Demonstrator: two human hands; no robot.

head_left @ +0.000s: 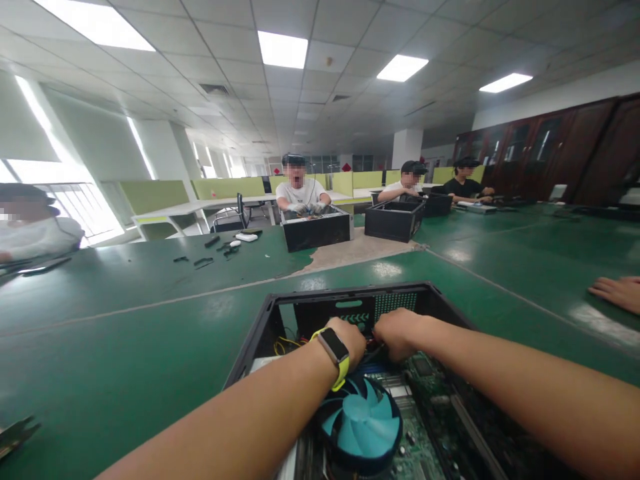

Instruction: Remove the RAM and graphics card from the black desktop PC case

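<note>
An open black computer case (260, 327) lies on the green table in front of me. Inside it I see a green motherboard (425, 393) and a round blue cooling fan (361, 420). My left hand (350, 340), with a yellow-strapped watch (334, 348) on the wrist, reaches deep into the case. My right hand (397, 331) is right beside it, fingers curled down over red and blue parts near the back wall. Both hands press close together; what the fingers grip is hidden beneath them.
Another person's hand (617, 292) rests on the table at the right. Across the table three people work at black cases (316, 230) (394, 220). Small dark parts (203, 260) lie at the far left. A metal piece (15, 433) sits by the near left edge.
</note>
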